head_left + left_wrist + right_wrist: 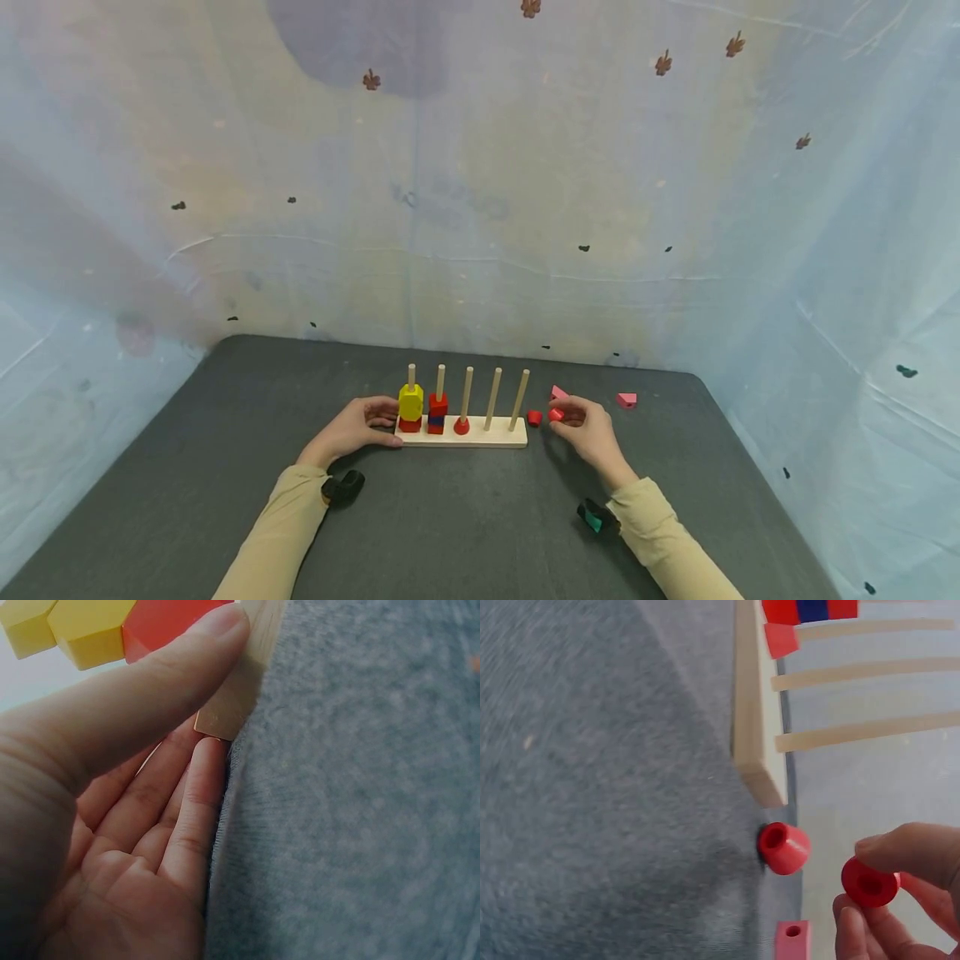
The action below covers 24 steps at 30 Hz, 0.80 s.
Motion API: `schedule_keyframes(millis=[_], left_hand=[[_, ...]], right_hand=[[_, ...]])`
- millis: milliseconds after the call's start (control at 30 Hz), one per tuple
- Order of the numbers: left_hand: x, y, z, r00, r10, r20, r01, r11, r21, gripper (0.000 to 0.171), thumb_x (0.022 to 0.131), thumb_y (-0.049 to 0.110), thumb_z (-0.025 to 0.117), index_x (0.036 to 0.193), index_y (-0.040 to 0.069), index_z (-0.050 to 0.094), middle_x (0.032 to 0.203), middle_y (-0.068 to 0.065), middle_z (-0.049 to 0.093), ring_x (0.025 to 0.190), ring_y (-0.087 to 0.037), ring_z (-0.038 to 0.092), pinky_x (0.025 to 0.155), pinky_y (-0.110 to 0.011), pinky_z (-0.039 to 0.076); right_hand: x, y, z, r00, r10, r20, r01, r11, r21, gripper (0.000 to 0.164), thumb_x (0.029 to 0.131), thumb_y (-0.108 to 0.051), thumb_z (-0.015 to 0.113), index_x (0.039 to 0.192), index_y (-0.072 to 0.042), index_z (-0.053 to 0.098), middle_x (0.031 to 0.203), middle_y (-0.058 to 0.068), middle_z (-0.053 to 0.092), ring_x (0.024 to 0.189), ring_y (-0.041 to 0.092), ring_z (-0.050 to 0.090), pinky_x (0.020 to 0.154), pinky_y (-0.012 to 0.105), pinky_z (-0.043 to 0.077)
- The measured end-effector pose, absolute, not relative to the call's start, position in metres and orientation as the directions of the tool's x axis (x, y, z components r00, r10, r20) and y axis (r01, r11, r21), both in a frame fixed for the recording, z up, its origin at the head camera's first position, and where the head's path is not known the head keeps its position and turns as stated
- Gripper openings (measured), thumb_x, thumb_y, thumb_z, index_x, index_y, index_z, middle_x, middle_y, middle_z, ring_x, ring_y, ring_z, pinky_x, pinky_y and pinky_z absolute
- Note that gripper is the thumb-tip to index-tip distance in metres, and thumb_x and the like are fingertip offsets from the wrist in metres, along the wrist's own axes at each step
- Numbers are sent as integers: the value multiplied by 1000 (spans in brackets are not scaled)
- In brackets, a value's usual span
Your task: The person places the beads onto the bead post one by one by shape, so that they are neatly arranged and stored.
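A wooden base with upright pegs (465,444) stands on the dark table. My left hand (352,429) holds its left end, the thumb along the front and the fingers behind. Yellow blocks (410,402) sit above a red block on the first peg. The second peg bears red and blue blocks (437,408), and a red cone-shaped bead (461,427) is on the third. Right of the base, my right hand (591,429) pinches a red tapered bead (870,883) between thumb and fingers, its hole facing the wrist camera. Another red bead (784,848) lies beside the base's right end.
One pink block (558,392) lies behind my right hand, and a second pink block (627,401) is farther right. The two rightmost pegs (519,400) are bare. A pale patterned curtain (480,208) hangs behind the table.
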State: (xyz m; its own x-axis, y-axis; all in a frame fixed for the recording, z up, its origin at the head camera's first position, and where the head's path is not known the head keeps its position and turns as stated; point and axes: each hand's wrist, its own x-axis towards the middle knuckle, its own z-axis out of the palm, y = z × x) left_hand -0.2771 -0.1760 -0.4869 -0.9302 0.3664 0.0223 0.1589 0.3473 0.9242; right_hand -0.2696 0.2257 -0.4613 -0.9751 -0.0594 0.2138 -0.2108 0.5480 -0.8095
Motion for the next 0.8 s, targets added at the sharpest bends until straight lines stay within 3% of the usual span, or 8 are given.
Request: schedule_keyframes(millis=[167, 400, 733, 800], left_hand=[[-291, -179, -509, -936, 350, 22, 159, 368, 916, 65, 73, 21, 84, 128, 1, 56, 123, -13, 60, 110, -27, 58, 94, -38, 49], [-285, -178, -499, -931, 362, 37, 177, 361, 915, 62, 75, 14, 83, 127, -3, 55, 123, -17, 59, 110, -30, 57, 95, -42, 48], [-270, -172, -474, -927, 373, 28, 171, 355, 919, 56, 77, 9, 81, 125, -4, 56, 121, -18, 59, 110, -31, 58, 95, -41, 48], [-270, -173, -475, -928, 371, 28, 168, 351, 921, 57, 76, 11, 82, 125, -4, 57, 121, -17, 60, 110, -31, 58, 95, -41, 48]], right_hand=[[-265, 227, -451, -966, -55, 251, -246, 477, -844, 35, 79, 1, 76, 113, -1, 67, 104, 10, 68, 92, 22, 65, 78, 30, 56], [-263, 219, -427, -954, -55, 296, -297, 342, -892, 36, 80, -1, 76, 115, 0, 64, 110, 16, 66, 99, 27, 65, 80, 25, 55], [-243, 189, -373, -866, -87, 492, -496, 265, -827, 36, 81, 6, 73, 115, 10, 61, 108, 23, 65, 98, 35, 64, 89, 45, 51], [-242, 181, -368, -839, -110, 532, -543, 224, -810, 36, 81, 8, 71, 115, 12, 60, 108, 25, 64, 98, 36, 63, 89, 45, 51]])
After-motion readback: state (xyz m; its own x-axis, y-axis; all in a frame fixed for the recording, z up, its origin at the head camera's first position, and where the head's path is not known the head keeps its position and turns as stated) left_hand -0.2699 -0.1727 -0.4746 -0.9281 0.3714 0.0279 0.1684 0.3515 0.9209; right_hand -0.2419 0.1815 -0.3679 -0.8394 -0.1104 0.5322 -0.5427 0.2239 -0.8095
